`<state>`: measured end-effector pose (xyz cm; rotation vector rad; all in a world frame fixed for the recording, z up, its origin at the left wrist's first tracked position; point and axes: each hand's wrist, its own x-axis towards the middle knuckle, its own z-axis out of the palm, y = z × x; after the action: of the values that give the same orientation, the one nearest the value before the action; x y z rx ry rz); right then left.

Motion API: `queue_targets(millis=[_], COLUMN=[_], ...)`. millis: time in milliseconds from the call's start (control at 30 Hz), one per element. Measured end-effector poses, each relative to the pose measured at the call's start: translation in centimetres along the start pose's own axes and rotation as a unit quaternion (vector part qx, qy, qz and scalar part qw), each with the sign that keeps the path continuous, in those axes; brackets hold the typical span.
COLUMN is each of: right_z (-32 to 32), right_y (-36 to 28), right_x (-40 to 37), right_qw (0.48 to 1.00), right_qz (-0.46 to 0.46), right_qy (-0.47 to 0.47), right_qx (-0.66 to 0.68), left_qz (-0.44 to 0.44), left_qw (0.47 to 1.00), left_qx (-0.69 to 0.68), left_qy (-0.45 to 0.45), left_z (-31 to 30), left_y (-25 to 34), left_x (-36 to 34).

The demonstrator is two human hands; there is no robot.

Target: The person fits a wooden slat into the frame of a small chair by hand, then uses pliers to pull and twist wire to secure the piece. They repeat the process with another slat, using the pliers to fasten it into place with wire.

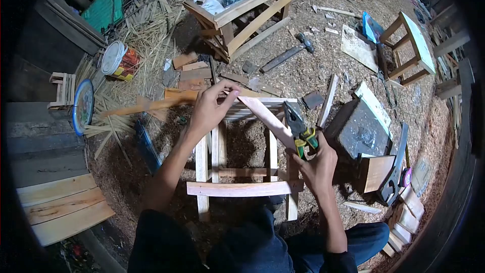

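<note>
A pale wooden slat (pixel 265 117) slants across the top of a small wooden frame (pixel 237 189) between my knees. At the slat's upper left end, the thumb and fingers of my left hand (pixel 206 112) pinch its tip. My right hand (pixel 320 168) is wrapped round a pair of pliers (pixel 296 120) with green and yellow handles, jaws pointing up and away from me. The fingertips of that hand are right at the slat's lower end. Legs and crosspieces of the frame stand upright on the shavings-covered ground.
Beyond the frame lies a hammer (pixel 285 56), near a low wooden table (pixel 260 19). To the right are a dark block (pixel 357 127), a handsaw (pixel 395 172) and a tape measure (pixel 406 177). A paint bucket (pixel 123 61) and wood strips (pixel 144 35) occupy the left.
</note>
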<state>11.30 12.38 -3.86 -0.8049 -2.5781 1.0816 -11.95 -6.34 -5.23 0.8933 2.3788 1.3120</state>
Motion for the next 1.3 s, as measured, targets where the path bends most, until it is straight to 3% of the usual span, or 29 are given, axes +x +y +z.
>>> queue_targets(millis=[167, 200, 300, 400, 633, 800, 1000, 1067, 1100, 1200, 1233, 1300], right_z=[0.4, 0.5, 0.3, 0.4, 1.5, 1.5, 1.2, 0.7, 0.7, -0.2, -0.3, -1.5], right_y=[-0.6, -0.5, -0.5, -0.3, 0.5, 0.7, 0.3, 0.3, -0.4, 0.8, -0.1, 0.2], right_x=[-0.6, -0.6, -0.1, 0.3, -0.4, -0.8, -0.7, -0.1, 0.2, 0.3, 0.8, 0.9], right_qw=[0.999, 1.0, 0.999, 0.998, 0.997, 0.994, 0.995, 0.983, 0.981, 0.974, 0.946, 0.932], right_qz=[0.039, 0.028, 0.038, 0.055, 0.061, 0.102, 0.094, 0.138, 0.143, 0.129, 0.172, 0.24], right_qy=[-0.018, -0.013, -0.02, -0.031, 0.008, -0.021, -0.002, -0.048, 0.004, 0.02, 0.051, 0.042], right_qx=[0.023, 0.003, 0.016, 0.025, 0.037, 0.033, 0.03, 0.107, 0.133, 0.186, 0.269, 0.268], left_qz=[0.003, 0.041, -0.003, 0.026, -0.006, -0.031, -0.004, -0.007, -0.01, -0.006, 0.001, 0.02], left_qw=[1.0, 0.999, 1.0, 1.0, 0.999, 0.999, 0.999, 1.0, 1.0, 1.0, 1.0, 1.0], left_qx=[-0.021, -0.013, -0.027, -0.002, -0.032, 0.018, 0.027, 0.014, 0.004, 0.002, 0.005, 0.019], left_qy=[-0.005, 0.007, -0.007, -0.011, -0.015, -0.029, -0.027, -0.025, -0.019, -0.012, -0.001, 0.005], left_z=[0.6, 0.6, 0.2, 0.1, -0.2, -0.2, -0.1, 0.0, 0.0, 0.2, 0.4, 0.7], left_y=[-0.5, -0.6, 0.3, -0.6, 0.4, 0.3, 0.2, 0.3, 0.3, 0.5, 0.3, -0.3], left_x=[-0.1, 0.1, -0.1, -0.2, -0.2, -0.3, 0.0, 0.0, 0.0, -0.1, -0.1, -0.2])
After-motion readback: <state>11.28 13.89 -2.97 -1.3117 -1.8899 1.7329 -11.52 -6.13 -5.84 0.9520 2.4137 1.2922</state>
